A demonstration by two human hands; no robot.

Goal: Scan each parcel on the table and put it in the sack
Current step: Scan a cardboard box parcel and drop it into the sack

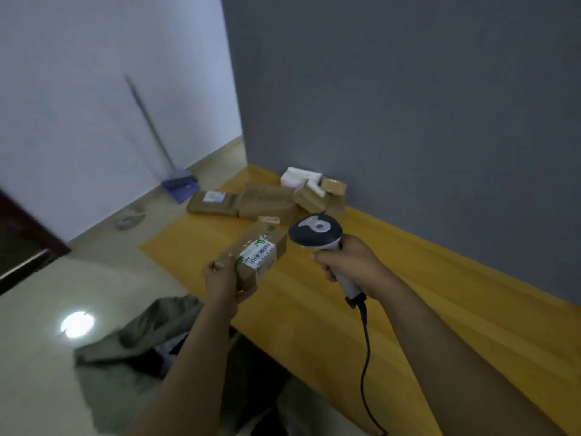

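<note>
My left hand grips a small brown cardboard parcel by its near end, above the table's left edge, with its white barcode label facing up. My right hand holds a corded barcode scanner by the handle. The scanner's dark head sits just to the right of the parcel. A grey-green sack lies crumpled on the floor below the parcel. Several more brown parcels and a white box are piled at the table's far end.
The yellow wooden table runs along a grey wall. A broom and blue dustpan lean on the white wall at the left. A slipper lies on the tiled floor. A dark door stands at far left.
</note>
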